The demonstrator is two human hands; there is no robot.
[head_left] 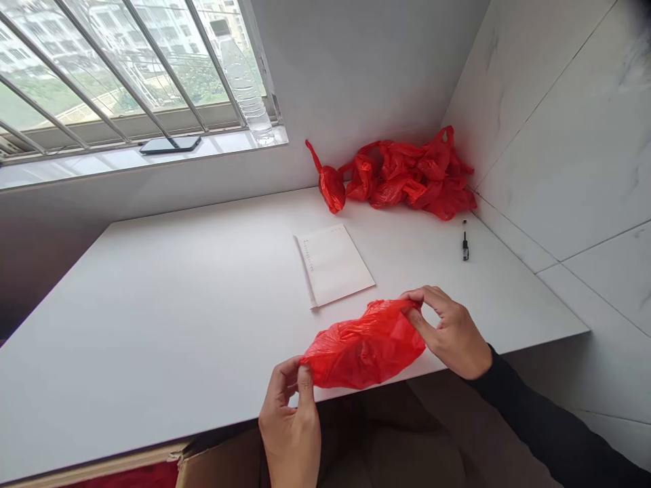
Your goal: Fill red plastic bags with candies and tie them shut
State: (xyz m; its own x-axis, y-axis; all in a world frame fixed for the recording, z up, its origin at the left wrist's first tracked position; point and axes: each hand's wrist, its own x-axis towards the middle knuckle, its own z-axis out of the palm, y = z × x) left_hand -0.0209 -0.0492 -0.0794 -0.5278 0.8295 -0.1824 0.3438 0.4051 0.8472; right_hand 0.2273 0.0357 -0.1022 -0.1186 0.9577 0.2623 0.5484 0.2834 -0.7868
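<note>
Evidently, the only writing in view is carried by a flat white paper envelope on the glossy white rectangular table: a line of small dark characters is printed along its left side, and tiny reddish marks are set near its top corner, all too small to be read. A patch of black and pale is shown on the small slim black pen-like object at the right, but lettering cannot be made out there.

A thin, crumpled red plastic bag is held over the table's near edge, its left end pinched between thumb and fingers of the left hand, its upper right end pinched likewise by the right hand. Whether the tabletop is touched by it cannot be told. Just beyond it the envelope is placed, between it and a heap of knotted red plastic bags piled against the back wall. On the pale window sill, a clear plastic bottle and a dark flat phone are seen beside metal bars.
</note>
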